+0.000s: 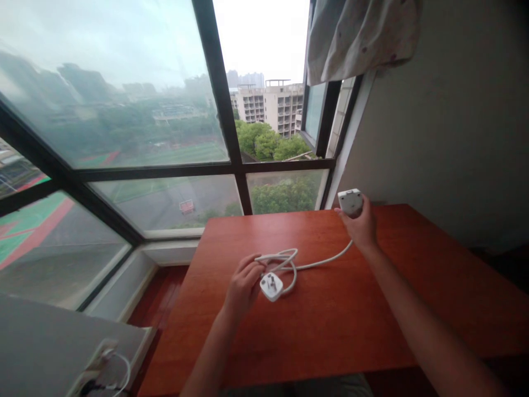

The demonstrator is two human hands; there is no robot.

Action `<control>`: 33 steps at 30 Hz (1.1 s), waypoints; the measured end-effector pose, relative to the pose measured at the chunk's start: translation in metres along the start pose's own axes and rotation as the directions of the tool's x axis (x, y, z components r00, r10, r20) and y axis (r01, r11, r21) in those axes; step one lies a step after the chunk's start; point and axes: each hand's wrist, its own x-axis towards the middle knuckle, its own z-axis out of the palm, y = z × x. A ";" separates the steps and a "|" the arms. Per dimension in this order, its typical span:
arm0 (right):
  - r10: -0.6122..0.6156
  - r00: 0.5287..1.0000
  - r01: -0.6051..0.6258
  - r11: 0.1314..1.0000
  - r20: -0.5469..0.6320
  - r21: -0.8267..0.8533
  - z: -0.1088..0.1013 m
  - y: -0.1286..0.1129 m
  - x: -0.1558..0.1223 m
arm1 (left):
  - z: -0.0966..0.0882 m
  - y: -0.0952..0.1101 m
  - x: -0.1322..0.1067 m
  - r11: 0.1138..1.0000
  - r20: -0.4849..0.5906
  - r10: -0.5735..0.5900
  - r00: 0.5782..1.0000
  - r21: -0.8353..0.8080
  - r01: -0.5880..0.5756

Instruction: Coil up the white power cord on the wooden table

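Observation:
A white cable (318, 262) lies looped on the red-brown table (330, 325). Its white plug (271, 286) rests pins-up near the table's middle. My left hand (243, 284) sits just left of the plug, fingers curled onto the cable loop. At the table's far edge my right hand (360, 223) grips a white square power block (350, 202) joined to the other end of the cable and holds it upright, close to the wall.
A large dark-framed window (231, 165) fills the far side, with a curtain (359, 36) bunched at top right. A grey wall (454, 121) runs along the right. At bottom left a grey surface carries a white socket with a cord (103, 358).

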 end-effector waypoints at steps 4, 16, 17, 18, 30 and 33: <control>-0.178 0.945 0.170 0.984 0.275 0.051 -0.005 -0.026 -0.018 | 0.012 0.011 -0.027 0.993 0.048 0.045 0.998 0.103 -0.050; -0.457 0.451 0.527 0.830 0.766 0.185 0.001 -0.101 -0.077 | 0.009 0.019 -0.038 0.965 0.130 0.062 0.990 0.244 -0.092; -0.453 0.422 0.570 0.806 0.785 0.158 0.003 -0.104 -0.080 | 0.009 0.020 -0.036 0.965 0.127 0.067 0.990 0.243 -0.097; -0.446 0.392 0.611 0.780 0.805 0.134 0.004 -0.106 -0.082 | 0.008 0.021 -0.035 0.965 0.129 0.072 0.989 0.241 -0.102; -0.436 0.268 0.596 0.775 0.859 0.208 0.026 -0.113 -0.068 | 0.003 0.012 0.014 0.983 -0.002 -0.104 0.995 -0.150 0.102; -0.500 0.130 0.304 0.842 0.856 0.446 0.039 -0.108 -0.058 | 0.009 0.009 0.033 0.937 -0.035 -0.197 0.980 -0.300 0.178</control>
